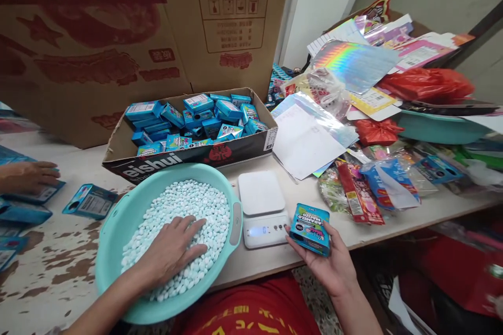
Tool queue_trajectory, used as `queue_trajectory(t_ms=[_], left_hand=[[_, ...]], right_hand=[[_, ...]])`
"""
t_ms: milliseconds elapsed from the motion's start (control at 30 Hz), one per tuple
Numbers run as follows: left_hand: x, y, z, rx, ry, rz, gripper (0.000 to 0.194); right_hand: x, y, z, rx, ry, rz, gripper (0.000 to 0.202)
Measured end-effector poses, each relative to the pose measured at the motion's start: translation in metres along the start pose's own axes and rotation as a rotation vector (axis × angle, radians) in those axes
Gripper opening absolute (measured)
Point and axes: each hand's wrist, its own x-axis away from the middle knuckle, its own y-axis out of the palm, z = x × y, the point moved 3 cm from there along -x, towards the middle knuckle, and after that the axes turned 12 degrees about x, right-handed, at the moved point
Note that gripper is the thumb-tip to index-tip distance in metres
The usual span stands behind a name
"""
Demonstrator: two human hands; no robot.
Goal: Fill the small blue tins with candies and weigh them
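I have the right hand (330,268) grasping the blue box (310,227), just beside the scale (262,192). I judge it light, crushable card: hold opposite side edges. The left hand (175,248) lies spread, unclenched, on probably hard, slippery white pellets (188,199) in the basin (105,251); fingertip depth is unclear.
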Motion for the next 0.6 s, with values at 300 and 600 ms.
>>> queue_trajectory(t_ms=[300,600], left_hand=[[0.009,0.011,0.007,0.111,0.149,-0.103,0.058],[0.008,0.017,0.013,0.108,0.116,-0.008,0.052]], right_hand=[[0.001,-0.016,-0.004,0.266,-0.16,0.059,0.041],[0.015,-0.049,-0.037,0.568,-0.457,0.337,0.078]])
